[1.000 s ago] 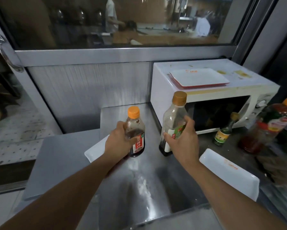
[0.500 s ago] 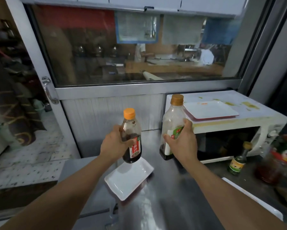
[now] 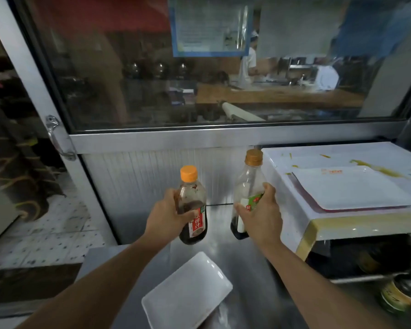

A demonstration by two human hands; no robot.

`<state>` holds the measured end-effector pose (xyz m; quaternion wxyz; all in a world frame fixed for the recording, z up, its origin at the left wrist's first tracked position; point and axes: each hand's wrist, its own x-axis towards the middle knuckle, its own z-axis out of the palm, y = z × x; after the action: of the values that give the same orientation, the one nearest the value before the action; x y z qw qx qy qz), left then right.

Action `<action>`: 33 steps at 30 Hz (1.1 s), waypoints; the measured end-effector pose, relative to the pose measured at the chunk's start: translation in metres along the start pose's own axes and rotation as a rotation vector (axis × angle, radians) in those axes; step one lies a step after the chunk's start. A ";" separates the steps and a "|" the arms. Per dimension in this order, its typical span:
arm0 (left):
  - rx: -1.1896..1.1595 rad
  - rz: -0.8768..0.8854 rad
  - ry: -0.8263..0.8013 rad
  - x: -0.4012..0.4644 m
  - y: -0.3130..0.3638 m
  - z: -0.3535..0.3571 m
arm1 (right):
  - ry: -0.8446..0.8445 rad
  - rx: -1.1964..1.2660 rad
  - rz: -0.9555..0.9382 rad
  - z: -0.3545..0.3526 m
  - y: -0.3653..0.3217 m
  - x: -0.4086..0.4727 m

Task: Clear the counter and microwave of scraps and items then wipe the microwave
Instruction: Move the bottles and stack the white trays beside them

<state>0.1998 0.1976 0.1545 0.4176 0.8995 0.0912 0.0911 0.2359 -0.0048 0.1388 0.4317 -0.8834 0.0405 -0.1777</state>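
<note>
- Because the left hand [image 3: 167, 218] is wrapped around the orange-capped bottle [image 3: 192, 206] up in the air, a loose grip could drop it onto the white plate [image 3: 188, 293] on the counter [image 3: 247, 269]; its red label is too blurry to read.
- The right hand [image 3: 261, 217] grips the brown-capped bottle [image 3: 248, 193], which could bump the stained microwave [image 3: 342, 224] just beside it.
- The tray [image 3: 351, 188] on top has tiny red writing I cannot read.
</note>
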 end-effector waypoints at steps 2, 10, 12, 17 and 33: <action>-0.031 -0.021 -0.012 0.015 -0.005 0.008 | 0.000 -0.026 0.013 0.012 0.008 0.013; -0.036 0.004 -0.061 0.080 -0.030 0.042 | 0.045 -0.014 0.087 0.059 0.037 0.052; -0.042 0.029 -0.081 0.096 -0.038 0.050 | 0.048 0.000 0.117 0.072 0.044 0.061; -0.033 0.091 -0.142 0.132 -0.059 0.067 | 0.090 -0.003 0.149 0.108 0.058 0.078; -0.105 0.228 -0.194 0.178 -0.095 0.091 | 0.222 -0.061 0.133 0.164 0.097 0.113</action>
<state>0.3854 0.2339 0.0396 0.4576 0.8856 -0.0569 0.0553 0.4068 0.0319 0.0024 0.4083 -0.8664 0.1519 -0.2440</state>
